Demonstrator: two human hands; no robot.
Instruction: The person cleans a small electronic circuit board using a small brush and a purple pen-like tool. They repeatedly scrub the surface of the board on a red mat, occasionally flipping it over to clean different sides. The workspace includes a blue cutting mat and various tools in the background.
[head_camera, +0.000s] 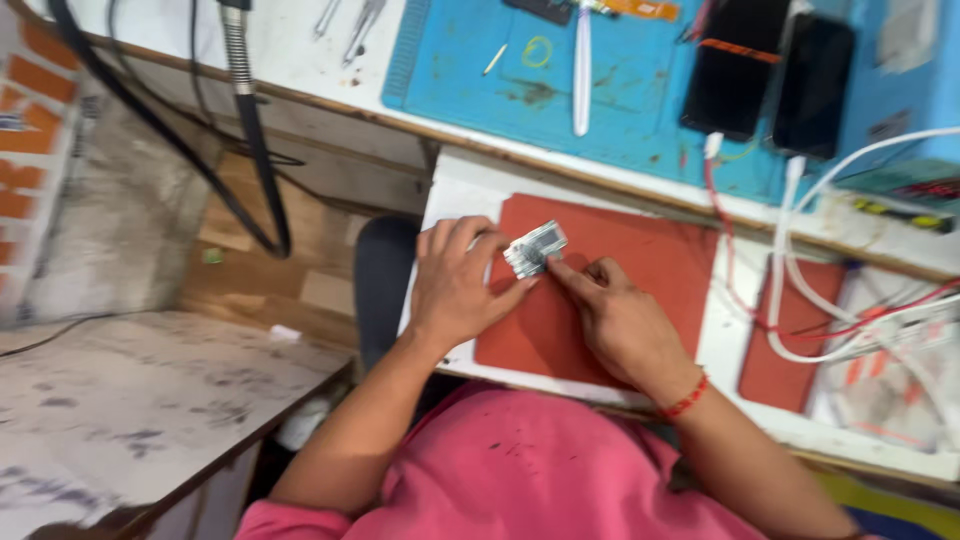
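I judge the step in hand to be close work on the small grey metal part (535, 248), which sits at the upper left of the red mat (640, 270) on the bench (460, 185). My left hand (455, 285) curls closed around its left edge. My right hand (615, 315) pinches its lower right corner with fingertips, wrist low. Anything next calls for a steady grip; blur hides finer detail.

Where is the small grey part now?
In the head view, the small grey part is centre frame, over the red mat, between the left hand and right hand.
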